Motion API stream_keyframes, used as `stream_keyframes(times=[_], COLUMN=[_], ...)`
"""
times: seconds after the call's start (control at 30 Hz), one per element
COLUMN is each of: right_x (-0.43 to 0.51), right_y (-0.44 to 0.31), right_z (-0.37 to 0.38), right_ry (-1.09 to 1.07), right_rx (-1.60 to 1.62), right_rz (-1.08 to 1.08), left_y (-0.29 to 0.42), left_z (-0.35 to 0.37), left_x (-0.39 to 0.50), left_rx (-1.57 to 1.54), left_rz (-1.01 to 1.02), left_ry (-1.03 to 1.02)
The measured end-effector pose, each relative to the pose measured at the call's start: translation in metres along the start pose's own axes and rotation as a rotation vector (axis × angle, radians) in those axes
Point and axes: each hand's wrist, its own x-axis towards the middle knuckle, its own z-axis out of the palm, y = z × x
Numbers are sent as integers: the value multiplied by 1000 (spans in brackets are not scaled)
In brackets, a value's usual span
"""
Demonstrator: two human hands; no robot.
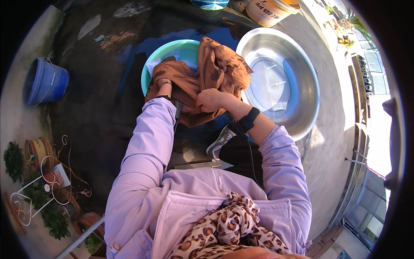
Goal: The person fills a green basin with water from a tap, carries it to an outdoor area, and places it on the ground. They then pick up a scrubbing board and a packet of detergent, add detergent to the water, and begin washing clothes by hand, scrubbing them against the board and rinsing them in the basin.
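Note:
A wet-looking brown garment (223,68) lies bunched over a mint-green plastic basin (149,73) and hangs over its near side. My right hand (210,99) grips a fold of the garment, fingers curled into it. The wrist of my left hand (165,83) goes in under the brown cloth; its fingers are hidden, so its grip does not show. Pale cloth (154,66) rests in the basin beside the garment. To the right stands a large metal basin (305,77) with what looks like clear water inside, close against the green one.
A blue bucket (55,81) stands at the left. A white-and-yellow paint pail (268,13) and another blue container (210,4) are at the top. Potted plants (38,194) and a white metal stand (30,200) sit at lower left. Dark wet ground surrounds the basins.

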Motion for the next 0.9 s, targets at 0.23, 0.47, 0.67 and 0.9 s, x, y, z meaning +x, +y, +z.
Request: stream_keyframes(times=[0.23, 0.47, 0.67, 0.9], right_x=[-7, -20, -26, -1], right_y=[8, 22, 41, 63], right_z=[1, 6, 11, 34], right_ry=[-90, 452, 667, 414], right_rx=[16, -60, 12, 232], right_rz=[103, 59, 791, 725], left_y=[24, 34, 45, 45], left_z=[-18, -22, 14, 11], left_x=[-1, -19, -50, -49], left_rx=[-129, 50, 721, 361], left_rz=[36, 134, 106, -156], left_ry=[-160, -317, -443, -867])
